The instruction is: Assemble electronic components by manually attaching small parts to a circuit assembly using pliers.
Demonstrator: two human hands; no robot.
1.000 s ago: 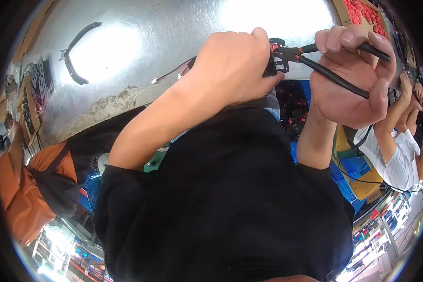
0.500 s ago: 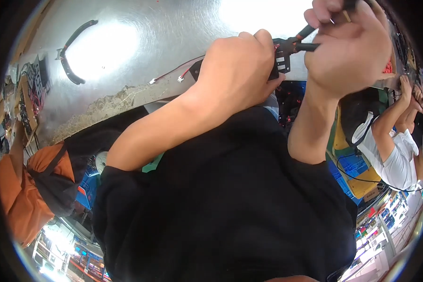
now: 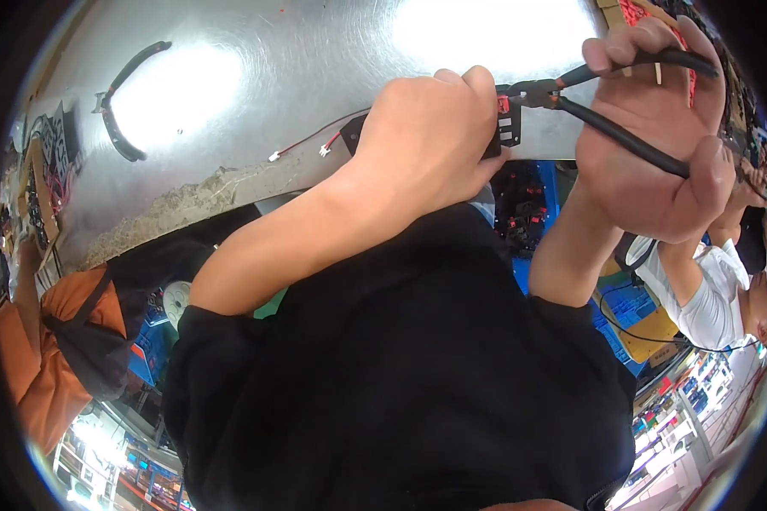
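Note:
My left hand [image 3: 439, 128] is closed around a flat black part [image 3: 510, 128] with slots and a small red piece near its far edge; my fingers cover most of it. Red and black wires with white plugs [image 3: 325, 151] trail from its left side over the table edge. In my right hand [image 3: 656, 145] is a pair of black-handled pliers [image 3: 618, 134], handles spread wide between fingers and thumb. The jaws of these pliers meet the part beside the red piece; whether they grip it, I cannot tell.
A second pair of pliers [image 3: 119, 102] lies on the metal table [image 3: 315, 51] at the left. Below the table edge stands a blue bin [image 3: 547, 189] of black and red parts. People work at both sides, one in orange [image 3: 68, 341], one in white [image 3: 712, 289].
My right hand has opened outward and shifted right, spreading the pliers' handles wide. My left hand and the black part stay nearly in place.

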